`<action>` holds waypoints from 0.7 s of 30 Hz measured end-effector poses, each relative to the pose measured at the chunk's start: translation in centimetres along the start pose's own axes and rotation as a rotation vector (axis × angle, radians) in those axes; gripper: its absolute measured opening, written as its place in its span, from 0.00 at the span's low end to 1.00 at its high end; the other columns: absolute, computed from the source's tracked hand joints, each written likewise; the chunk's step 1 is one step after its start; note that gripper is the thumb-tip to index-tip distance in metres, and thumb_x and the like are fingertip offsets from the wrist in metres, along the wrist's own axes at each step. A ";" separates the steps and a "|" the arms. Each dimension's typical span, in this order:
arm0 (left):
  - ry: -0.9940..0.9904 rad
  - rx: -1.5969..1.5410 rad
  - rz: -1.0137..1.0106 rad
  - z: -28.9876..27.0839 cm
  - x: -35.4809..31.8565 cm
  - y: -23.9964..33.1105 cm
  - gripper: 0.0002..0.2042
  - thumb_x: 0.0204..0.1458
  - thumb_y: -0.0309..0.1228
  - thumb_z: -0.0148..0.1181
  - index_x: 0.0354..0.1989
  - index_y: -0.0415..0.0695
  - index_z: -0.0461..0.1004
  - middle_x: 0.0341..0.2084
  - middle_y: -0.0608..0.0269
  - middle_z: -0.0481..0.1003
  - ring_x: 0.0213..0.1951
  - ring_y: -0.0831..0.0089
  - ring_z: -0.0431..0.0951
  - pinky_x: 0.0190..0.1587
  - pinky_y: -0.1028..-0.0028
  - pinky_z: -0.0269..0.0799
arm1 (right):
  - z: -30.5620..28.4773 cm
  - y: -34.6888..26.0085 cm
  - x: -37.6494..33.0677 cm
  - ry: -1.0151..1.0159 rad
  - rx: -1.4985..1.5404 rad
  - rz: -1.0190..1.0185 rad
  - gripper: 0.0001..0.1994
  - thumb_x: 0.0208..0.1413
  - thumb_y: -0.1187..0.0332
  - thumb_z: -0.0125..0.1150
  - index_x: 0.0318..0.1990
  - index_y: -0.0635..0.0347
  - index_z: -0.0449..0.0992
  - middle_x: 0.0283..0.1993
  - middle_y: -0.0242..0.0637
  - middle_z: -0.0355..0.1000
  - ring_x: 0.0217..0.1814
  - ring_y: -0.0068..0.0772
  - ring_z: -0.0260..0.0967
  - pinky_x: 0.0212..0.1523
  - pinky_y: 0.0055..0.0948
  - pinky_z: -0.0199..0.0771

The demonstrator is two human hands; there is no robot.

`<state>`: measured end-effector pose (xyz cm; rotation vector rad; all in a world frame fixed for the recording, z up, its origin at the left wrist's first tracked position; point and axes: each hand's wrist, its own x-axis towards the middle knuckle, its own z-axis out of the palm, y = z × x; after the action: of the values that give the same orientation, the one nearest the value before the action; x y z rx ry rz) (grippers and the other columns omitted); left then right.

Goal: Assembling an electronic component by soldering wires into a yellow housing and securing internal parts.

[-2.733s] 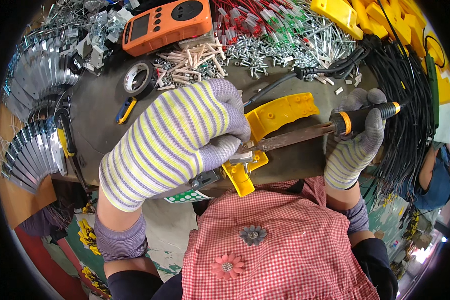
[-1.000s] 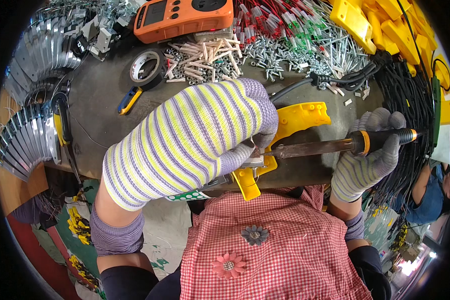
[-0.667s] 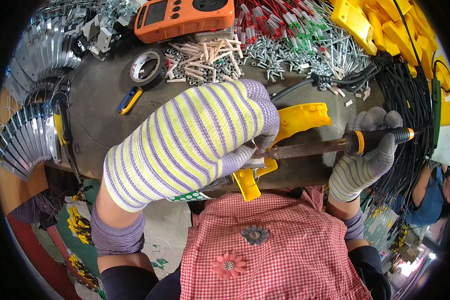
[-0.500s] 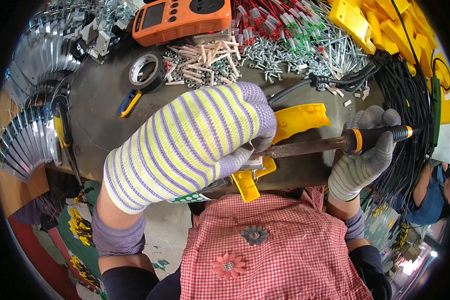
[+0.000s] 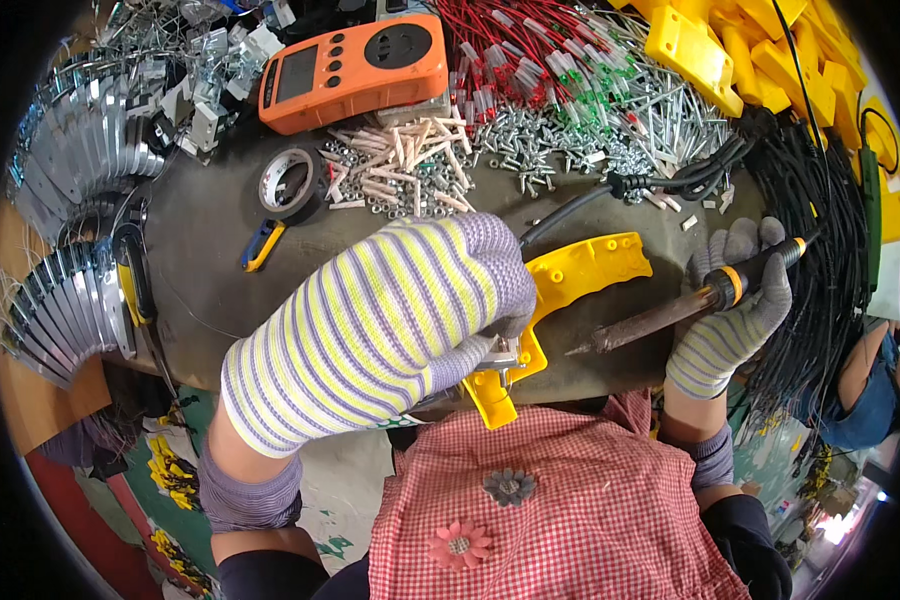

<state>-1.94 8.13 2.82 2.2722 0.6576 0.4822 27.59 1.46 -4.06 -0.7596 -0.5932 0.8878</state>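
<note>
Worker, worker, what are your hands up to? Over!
Left hand at yellow plastic shell, covering part of it. Right hand gripping soldering iron, not touching the shell. Metal piece showing just by left hand.

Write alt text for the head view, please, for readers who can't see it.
A striped-gloved right hand holds a soldering iron, tip clear of a yellow plastic shell, where the gloved left hand curls its fingers; screws and an orange meter lie beyond.
</note>
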 end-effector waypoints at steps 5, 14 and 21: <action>0.085 0.107 0.067 1.0 -1.0 -0.7 0.12 0.40 0.27 0.70 0.36 0.47 0.79 0.40 0.57 0.77 0.47 0.55 0.79 0.50 0.61 0.75 | 0.4 0.1 -0.1 -0.006 0.066 0.021 0.17 0.62 0.59 0.58 0.52 0.60 0.71 0.34 0.32 0.63 0.31 0.24 0.57 0.32 0.26 0.61; 0.087 0.068 -0.030 1.0 -0.9 -0.1 0.13 0.40 0.27 0.71 0.37 0.46 0.78 0.41 0.57 0.77 0.47 0.55 0.79 0.50 0.61 0.76 | 0.5 -0.1 -0.3 -0.011 0.052 0.034 0.17 0.62 0.62 0.60 0.53 0.58 0.68 0.36 0.31 0.63 0.35 0.23 0.63 0.35 0.25 0.67; -0.030 0.039 -0.027 -0.3 0.2 0.6 0.13 0.40 0.27 0.71 0.37 0.46 0.79 0.41 0.57 0.77 0.46 0.55 0.79 0.50 0.61 0.76 | 0.2 -0.1 -0.2 -0.036 0.055 0.042 0.17 0.61 0.63 0.61 0.53 0.58 0.68 0.36 0.32 0.63 0.34 0.24 0.64 0.35 0.26 0.68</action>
<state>-1.78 8.05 3.48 2.2996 0.6869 0.4252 27.34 1.29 -3.89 -0.7095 -0.5839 0.9546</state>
